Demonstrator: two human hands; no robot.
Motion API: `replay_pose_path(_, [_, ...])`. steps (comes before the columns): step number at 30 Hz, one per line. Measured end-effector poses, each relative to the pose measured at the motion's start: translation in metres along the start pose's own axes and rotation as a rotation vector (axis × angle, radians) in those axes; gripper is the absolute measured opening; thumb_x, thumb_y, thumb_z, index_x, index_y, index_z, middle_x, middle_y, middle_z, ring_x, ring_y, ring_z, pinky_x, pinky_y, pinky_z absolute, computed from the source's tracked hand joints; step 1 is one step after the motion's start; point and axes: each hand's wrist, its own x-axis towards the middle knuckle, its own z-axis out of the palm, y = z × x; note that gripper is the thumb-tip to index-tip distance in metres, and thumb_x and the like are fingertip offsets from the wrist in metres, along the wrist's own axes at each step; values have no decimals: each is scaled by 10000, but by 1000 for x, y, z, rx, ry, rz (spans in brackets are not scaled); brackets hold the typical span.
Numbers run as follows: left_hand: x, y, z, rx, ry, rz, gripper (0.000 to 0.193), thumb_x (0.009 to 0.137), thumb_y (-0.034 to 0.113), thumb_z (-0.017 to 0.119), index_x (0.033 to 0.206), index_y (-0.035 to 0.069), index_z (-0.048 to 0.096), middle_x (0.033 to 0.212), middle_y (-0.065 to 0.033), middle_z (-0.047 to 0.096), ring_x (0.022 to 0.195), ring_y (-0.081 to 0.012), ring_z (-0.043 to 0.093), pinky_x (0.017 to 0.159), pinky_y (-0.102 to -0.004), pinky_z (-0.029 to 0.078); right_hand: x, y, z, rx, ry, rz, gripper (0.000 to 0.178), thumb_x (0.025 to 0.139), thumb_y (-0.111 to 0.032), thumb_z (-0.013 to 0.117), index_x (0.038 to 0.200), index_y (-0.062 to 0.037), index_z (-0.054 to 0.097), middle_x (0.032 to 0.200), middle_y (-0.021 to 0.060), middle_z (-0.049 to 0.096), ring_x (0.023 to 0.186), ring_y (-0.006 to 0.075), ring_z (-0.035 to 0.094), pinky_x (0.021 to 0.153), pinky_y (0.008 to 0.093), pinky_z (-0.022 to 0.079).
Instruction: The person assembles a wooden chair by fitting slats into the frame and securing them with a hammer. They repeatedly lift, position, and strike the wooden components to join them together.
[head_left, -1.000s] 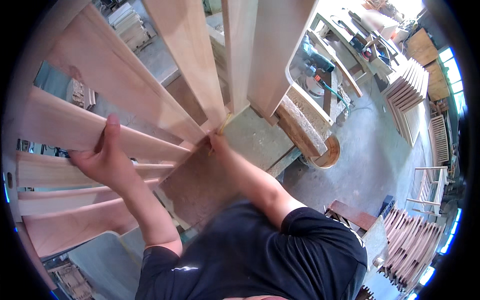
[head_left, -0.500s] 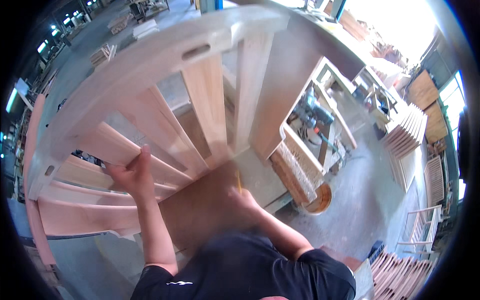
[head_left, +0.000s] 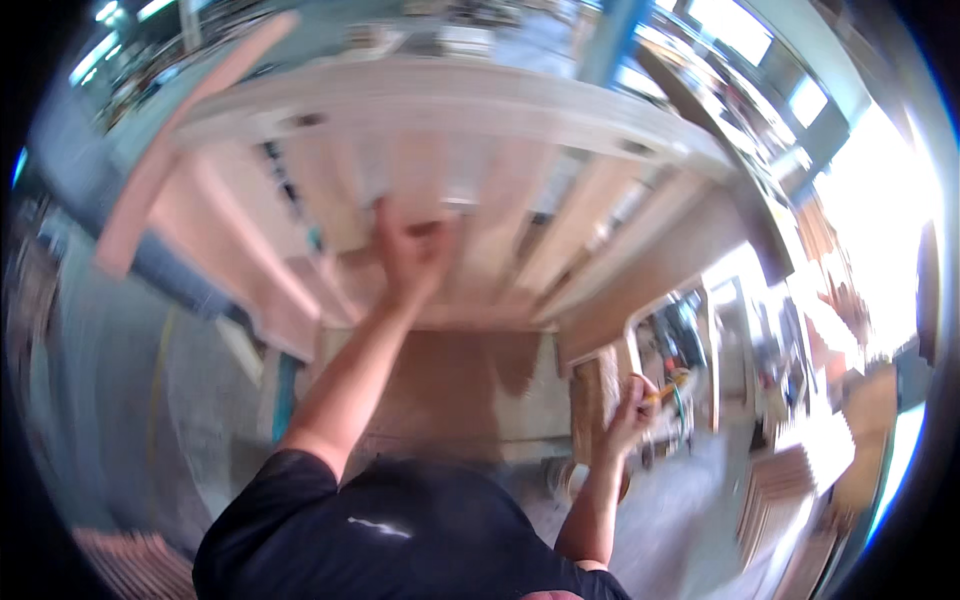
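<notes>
A pale wooden slatted frame, like a chair or bench back, stands in front of me with a curved top rail (head_left: pixel 460 95) and two side panels. My left hand (head_left: pixel 412 250) is closed around a middle slat (head_left: pixel 415 170), with the fingers partly blurred. Off the frame's lower right corner, my right hand (head_left: pixel 628 415) pinches a thin yellow pencil (head_left: pixel 668 388). Between my arms lies a flat brown panel (head_left: pixel 430 385) at the foot of the slats.
Power tools (head_left: pixel 680 335) lie in an open-topped wooden stand at the right. A rough wood block (head_left: pixel 595 395) sits beside the panel. Stacked pale wooden parts (head_left: pixel 790 480) stand farther right, and a blue post (head_left: pixel 605 45) rises behind the frame.
My view has turned, so the frame now sits near the middle. My right hand with the pencil has moved from over the brown panel to outside the right side. My left hand stays on its slat.
</notes>
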Motion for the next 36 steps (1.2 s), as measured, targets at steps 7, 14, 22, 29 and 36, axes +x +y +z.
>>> replay_pose_path(7, [-42,43,-70,116,-110,108,738,839,172,779,1425,-64,397,1281,-244,552,1186,-414,563,1016,-455,462,50,-76,39,127,-408,-278,249,1069,-273,473,1177,-54,524,728,-54,440,564,13,330,498,184,242])
replay_pose_path(14, [-8,19,-155,172,358,184,773,854,136,778,1454,-78,340,1378,-240,499,1326,-340,495,1137,-446,370,67,-212,42,125,-493,-463,173,1077,-209,473,1094,-46,529,733,-12,440,587,53,365,512,216,279])
replay_pose_path(22, [50,-30,-148,140,242,-22,740,714,199,871,1291,-57,486,1136,-208,640,1025,-345,647,876,-430,506,174,-358,-10,-715,-248,-635,395,1079,-231,457,1364,3,599,1320,178,649,1257,270,596,1081,377,432])
replay_pose_path(29, [53,-52,-152,408,412,145,393,713,158,836,911,-37,558,854,-171,617,771,-308,635,711,-409,517,222,-374,21,-789,-542,-751,270,1016,-140,558,1266,-69,631,1097,119,699,966,191,658,878,344,523])
replay_pose_path(36, [48,-31,-134,232,318,-39,386,783,164,809,956,-41,531,909,-200,610,828,-343,639,758,-444,521,235,-367,42,-1202,-426,-971,198,960,-230,583,1072,-170,735,1017,88,736,979,300,695,865,421,554])
